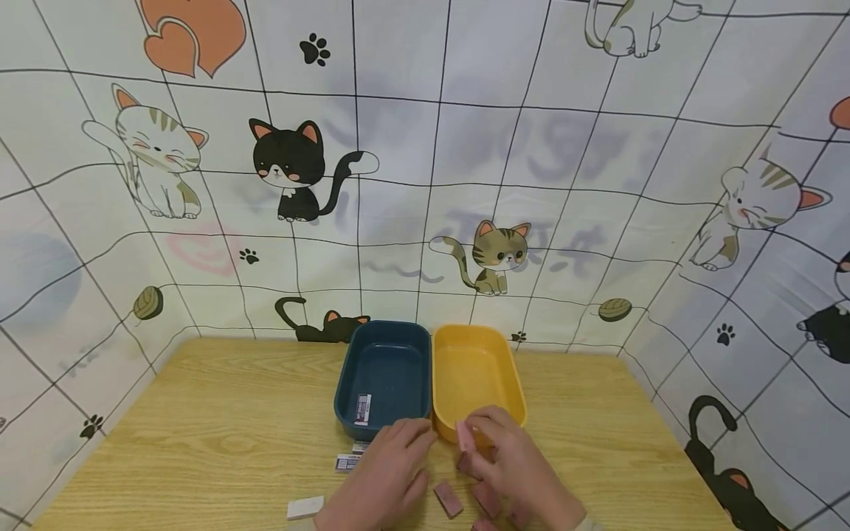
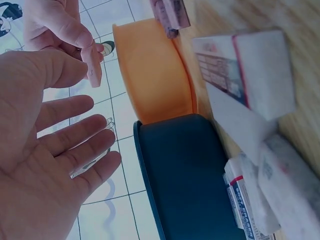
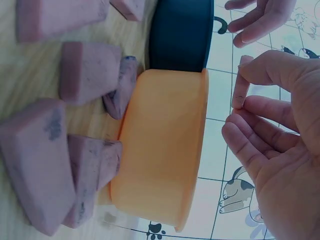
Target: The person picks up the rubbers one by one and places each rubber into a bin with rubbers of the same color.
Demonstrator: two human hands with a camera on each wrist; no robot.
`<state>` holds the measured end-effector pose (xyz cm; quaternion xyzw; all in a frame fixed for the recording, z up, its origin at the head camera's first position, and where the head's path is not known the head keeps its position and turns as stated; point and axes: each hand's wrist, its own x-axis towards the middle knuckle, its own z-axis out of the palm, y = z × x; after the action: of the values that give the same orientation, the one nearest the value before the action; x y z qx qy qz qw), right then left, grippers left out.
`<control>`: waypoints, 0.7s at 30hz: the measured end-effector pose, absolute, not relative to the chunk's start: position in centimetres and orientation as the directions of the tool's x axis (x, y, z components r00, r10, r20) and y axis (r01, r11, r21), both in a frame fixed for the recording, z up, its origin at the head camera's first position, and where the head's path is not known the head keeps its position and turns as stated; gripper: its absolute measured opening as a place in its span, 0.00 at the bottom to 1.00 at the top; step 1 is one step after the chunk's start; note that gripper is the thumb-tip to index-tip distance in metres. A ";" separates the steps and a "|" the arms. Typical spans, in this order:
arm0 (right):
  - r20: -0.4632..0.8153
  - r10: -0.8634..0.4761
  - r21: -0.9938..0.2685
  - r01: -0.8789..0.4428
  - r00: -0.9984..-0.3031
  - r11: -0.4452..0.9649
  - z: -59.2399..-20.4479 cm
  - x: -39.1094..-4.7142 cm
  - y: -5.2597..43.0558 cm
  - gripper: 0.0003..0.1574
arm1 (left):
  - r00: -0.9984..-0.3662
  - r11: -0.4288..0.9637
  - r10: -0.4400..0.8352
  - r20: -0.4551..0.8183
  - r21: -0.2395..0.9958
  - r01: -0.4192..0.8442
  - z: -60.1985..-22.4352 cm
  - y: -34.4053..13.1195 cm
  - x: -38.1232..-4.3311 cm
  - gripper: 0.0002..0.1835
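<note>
My right hand pinches a small pink eraser between thumb and fingertips, over the front rim of the yellow bin. In the right wrist view this eraser stands on end, level with the bin's rim or above it. My left hand holds nothing; its fingers are loosely extended in front of the dark blue bin. One white eraser in a printed sleeve lies inside the blue bin. Several pink erasers lie on the table around my right hand, some partly hidden under it.
The two bins stand side by side on a wood-grain table. White erasers, one with a sleeve and one plain, lie left of my left hand. A cat-patterned cloth encloses the table's back and sides.
</note>
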<state>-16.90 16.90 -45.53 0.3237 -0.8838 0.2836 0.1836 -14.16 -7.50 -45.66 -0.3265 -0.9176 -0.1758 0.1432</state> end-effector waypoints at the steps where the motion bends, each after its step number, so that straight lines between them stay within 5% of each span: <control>1: 0.530 -0.467 -0.368 -0.688 -0.708 0.626 -45.5 -17.1 16.9 0.21 | -0.746 0.727 0.544 0.384 0.228 0.647 -45.6 -7.4 -14.2 0.18; 6: 0.598 -0.458 -0.268 -0.703 -0.658 0.659 -45.3 -18.1 16.7 0.20 | -0.740 0.727 0.516 0.432 0.237 0.645 -45.7 -7.3 -14.6 0.17; 21: 0.435 -0.417 -0.337 -0.574 -0.798 0.747 -45.2 -21.3 15.9 0.17 | -0.758 0.723 0.492 0.429 0.284 0.630 -46.6 -7.0 -15.2 0.18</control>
<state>-21.31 15.85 -45.17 0.2696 -0.9192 0.2324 0.1682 -15.20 -6.98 -46.57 -0.3070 -0.9135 -0.2105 0.1642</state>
